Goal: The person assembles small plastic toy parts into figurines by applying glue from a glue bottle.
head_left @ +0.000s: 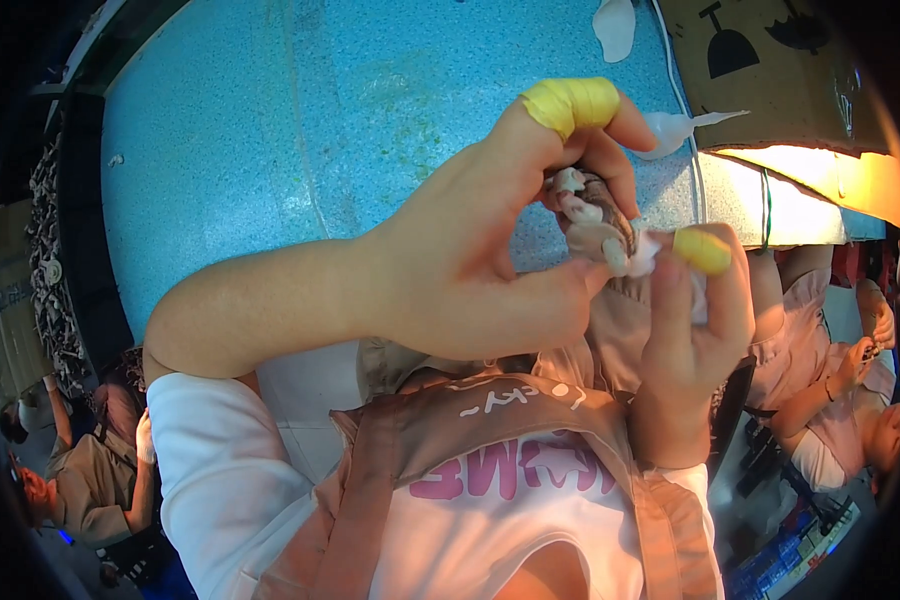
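My left hand [460, 255] reaches across the blue table from the left, its fingers closed around a small brown-and-white figurine [592, 208]. Yellow tape wraps its index finger. Opposite it, my right hand [685, 335] pinches a soft white wad [648, 250] against the figurine's near end. Tape of the same yellow covers one of its fingers too. The figurine's exact shape is partly hidden by my fingers, and the wad is slightly blurred. Just past my left fingertips lies a translucent white squeeze bottle [667, 133] with a long thin nozzle.
A flat white piece [615, 28] lies at the table's far side. Along the right runs a white cable [678, 85] beside a cardboard box [830, 100]. A dark rack of many small pieces [58, 260] stands at the left edge. Other people sit on both sides.
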A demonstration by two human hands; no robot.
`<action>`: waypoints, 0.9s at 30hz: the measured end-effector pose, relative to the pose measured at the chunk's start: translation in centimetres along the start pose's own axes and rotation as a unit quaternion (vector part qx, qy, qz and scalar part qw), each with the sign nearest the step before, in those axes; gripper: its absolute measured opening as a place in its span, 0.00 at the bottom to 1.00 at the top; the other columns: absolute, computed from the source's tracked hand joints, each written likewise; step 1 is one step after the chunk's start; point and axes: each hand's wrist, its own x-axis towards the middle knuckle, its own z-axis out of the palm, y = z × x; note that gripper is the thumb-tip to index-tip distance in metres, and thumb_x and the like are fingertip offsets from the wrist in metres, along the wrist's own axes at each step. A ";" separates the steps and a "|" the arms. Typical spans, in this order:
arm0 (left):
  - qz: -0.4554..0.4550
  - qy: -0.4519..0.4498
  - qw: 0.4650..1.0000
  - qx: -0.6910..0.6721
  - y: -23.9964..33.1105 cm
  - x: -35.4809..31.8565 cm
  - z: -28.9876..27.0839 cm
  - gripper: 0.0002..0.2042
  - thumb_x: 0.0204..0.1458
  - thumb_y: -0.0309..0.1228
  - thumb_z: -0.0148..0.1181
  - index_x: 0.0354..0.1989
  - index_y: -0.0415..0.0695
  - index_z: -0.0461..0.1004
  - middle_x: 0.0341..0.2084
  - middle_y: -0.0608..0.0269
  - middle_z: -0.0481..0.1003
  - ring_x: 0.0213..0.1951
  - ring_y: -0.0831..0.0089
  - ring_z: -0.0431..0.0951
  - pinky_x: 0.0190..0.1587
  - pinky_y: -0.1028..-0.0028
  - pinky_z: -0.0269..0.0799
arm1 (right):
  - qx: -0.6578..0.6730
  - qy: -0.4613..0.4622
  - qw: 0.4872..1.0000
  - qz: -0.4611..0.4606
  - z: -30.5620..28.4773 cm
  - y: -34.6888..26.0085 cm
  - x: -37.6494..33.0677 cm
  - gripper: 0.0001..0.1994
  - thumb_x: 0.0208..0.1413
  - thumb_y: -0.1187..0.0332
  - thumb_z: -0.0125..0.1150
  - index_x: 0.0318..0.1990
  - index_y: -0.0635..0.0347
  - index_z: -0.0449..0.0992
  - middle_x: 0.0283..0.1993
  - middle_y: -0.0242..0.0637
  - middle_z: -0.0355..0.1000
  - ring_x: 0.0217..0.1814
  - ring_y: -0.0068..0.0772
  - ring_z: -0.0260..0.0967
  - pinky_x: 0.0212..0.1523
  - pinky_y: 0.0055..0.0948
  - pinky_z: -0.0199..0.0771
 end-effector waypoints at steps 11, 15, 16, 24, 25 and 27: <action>-0.137 -0.006 0.951 -0.278 0.3 0.7 -0.6 0.14 0.46 0.17 0.45 0.42 0.42 0.61 0.43 0.55 0.65 0.43 0.70 0.69 0.47 0.70 0.65 | -0.025 -0.050 0.998 0.024 1.4 2.3 0.1 0.15 0.55 0.73 0.45 0.49 0.71 0.66 0.48 0.51 0.66 0.50 0.45 0.64 0.51 0.35 0.62; -0.109 0.024 0.952 -0.285 -0.3 0.4 -0.3 0.13 0.51 0.22 0.48 0.45 0.42 0.60 0.44 0.54 0.65 0.46 0.67 0.69 0.49 0.69 0.64 | 0.114 -0.020 0.993 0.008 -0.4 0.7 -0.7 0.16 0.56 0.69 0.49 0.47 0.74 0.66 0.44 0.47 0.68 0.46 0.33 0.66 0.47 0.29 0.63; -0.105 0.021 0.955 -0.278 -0.1 0.4 0.0 0.13 0.51 0.22 0.48 0.45 0.42 0.60 0.44 0.54 0.65 0.46 0.67 0.69 0.49 0.69 0.64 | 0.079 -0.033 0.996 -0.028 -0.3 0.5 -0.8 0.14 0.55 0.72 0.52 0.47 0.72 0.67 0.40 0.42 0.69 0.38 0.28 0.67 0.40 0.24 0.66; -0.023 -0.015 0.982 0.186 -0.1 1.9 -3.3 0.29 0.53 0.36 0.54 0.60 0.41 0.49 0.51 0.55 0.62 0.54 0.67 0.62 0.56 0.67 0.57 | 0.089 0.033 0.973 0.210 -9.1 -1.2 -3.7 0.06 0.50 0.78 0.56 0.36 0.69 0.72 0.34 0.34 0.69 0.29 0.18 0.66 0.31 0.14 0.66; 0.011 0.035 0.927 0.373 -0.5 2.4 -4.9 0.29 0.53 0.36 0.55 0.60 0.42 0.51 0.51 0.55 0.62 0.54 0.66 0.62 0.56 0.67 0.57 | 0.031 0.010 0.968 0.250 -11.1 -0.8 -4.4 0.05 0.50 0.78 0.57 0.35 0.68 0.72 0.33 0.34 0.69 0.29 0.17 0.66 0.31 0.14 0.66; 0.126 0.057 0.823 0.551 -1.7 3.8 -8.7 0.24 0.54 0.37 0.53 0.58 0.46 0.55 0.49 0.56 0.65 0.48 0.68 0.68 0.48 0.72 0.64 | -0.091 -0.082 0.955 0.269 -15.4 -0.5 -5.5 0.03 0.49 0.79 0.56 0.32 0.69 0.72 0.27 0.32 0.70 0.25 0.16 0.64 0.25 0.15 0.62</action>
